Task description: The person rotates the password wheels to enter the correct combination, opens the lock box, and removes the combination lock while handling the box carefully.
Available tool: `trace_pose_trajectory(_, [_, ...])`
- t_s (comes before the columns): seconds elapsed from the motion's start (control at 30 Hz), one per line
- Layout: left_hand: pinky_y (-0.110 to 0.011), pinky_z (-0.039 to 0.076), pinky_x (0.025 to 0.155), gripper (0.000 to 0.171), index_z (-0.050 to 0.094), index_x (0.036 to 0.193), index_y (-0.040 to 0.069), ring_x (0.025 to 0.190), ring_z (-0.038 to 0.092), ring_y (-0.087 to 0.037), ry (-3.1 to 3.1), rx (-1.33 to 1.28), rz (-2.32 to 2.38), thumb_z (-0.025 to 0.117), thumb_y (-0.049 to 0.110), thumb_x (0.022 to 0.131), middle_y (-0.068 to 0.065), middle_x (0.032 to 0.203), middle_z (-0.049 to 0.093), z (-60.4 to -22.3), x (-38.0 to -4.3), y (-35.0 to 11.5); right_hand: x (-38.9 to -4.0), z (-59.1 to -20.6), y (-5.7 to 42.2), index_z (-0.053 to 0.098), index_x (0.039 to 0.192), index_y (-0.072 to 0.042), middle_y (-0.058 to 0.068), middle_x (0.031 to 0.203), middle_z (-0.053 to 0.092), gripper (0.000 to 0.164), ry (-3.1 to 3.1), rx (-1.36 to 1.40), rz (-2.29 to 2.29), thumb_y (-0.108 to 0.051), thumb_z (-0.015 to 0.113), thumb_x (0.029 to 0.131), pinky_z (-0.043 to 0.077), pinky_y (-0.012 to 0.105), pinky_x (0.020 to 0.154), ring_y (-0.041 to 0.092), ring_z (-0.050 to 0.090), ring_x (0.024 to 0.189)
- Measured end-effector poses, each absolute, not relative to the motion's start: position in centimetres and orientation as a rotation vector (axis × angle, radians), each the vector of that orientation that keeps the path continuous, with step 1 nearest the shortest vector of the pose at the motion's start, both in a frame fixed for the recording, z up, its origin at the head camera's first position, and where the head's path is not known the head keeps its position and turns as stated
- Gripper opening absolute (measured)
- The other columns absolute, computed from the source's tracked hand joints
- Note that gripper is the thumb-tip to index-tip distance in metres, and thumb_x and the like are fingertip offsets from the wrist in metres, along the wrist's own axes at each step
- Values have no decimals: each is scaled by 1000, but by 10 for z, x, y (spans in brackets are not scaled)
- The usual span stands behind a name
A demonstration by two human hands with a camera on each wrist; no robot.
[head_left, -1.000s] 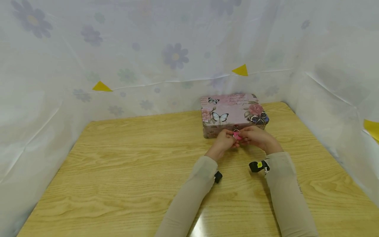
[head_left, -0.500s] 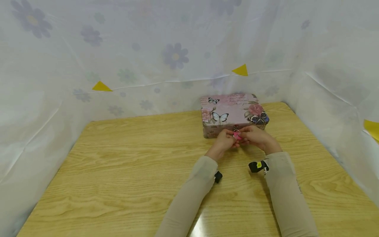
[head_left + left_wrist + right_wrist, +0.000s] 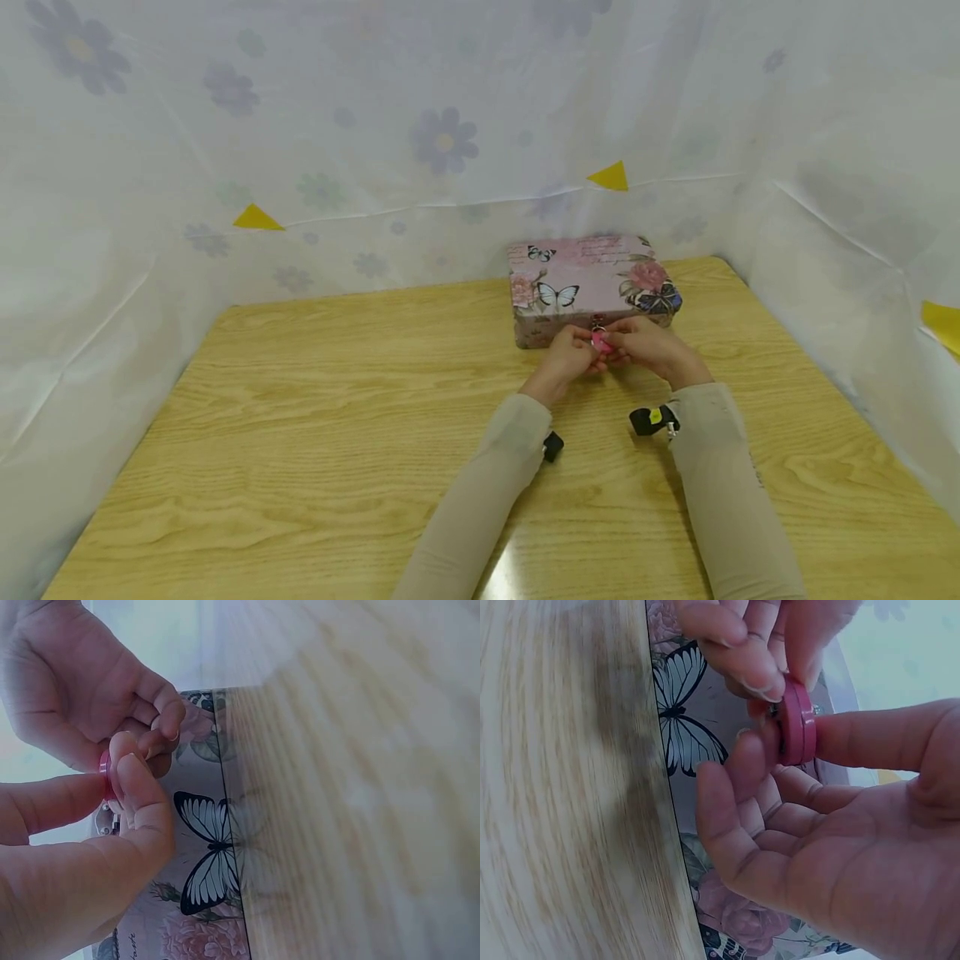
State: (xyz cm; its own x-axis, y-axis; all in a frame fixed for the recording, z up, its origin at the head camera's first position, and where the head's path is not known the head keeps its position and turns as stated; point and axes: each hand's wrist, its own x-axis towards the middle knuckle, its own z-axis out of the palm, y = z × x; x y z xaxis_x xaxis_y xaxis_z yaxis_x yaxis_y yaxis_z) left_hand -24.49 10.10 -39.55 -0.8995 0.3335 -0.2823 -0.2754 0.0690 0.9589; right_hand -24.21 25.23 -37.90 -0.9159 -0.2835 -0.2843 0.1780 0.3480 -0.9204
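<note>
A pink padlock [image 3: 601, 342] hangs by its metal shackle at the front clasp [image 3: 597, 320] of a closed pink box [image 3: 592, 279] printed with butterflies and roses. My left hand [image 3: 567, 356] pinches the padlock from the left between thumb and fingers. From the right, my right hand [image 3: 654, 347] holds it too, its thumb pressed on the padlock's face in the right wrist view. There the rounded pink padlock body [image 3: 799, 724] shows edge-on between both hands' fingertips. Fingers hide most of the padlock in the left wrist view, where only a red-pink edge shows.
The box stands at the back right of the wooden table [image 3: 337, 417], near the flower-printed white curtain [image 3: 480, 108]. Yellow triangles [image 3: 257, 218] mark the curtain's lower fold. Black straps [image 3: 651, 421] sit at both wrists, below beige sleeves.
</note>
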Motion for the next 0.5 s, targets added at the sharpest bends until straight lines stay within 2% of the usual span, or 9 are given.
trace_pose_trajectory(0.23, [-40,55,82,21,49,117,-2,71,62,-23,1922,70,1894,52,-3,96,-12,82,61,-397,-245,102,-243,-379,254,38,126,22,-1,83,54,38,2206,-84,-1626,-7,35,103,52,28,80,6,54,75])
trace_pose_trajectory(0.5, [-40,55,82,20,49,117,-1,65,59,-18,1911,66,1902,52,-2,97,-9,80,58,-400,-246,102,-244,-380,257,35,127,23,-1,88,59,38,2161,-79,-1638,-7,35,102,52,30,84,7,60,78])
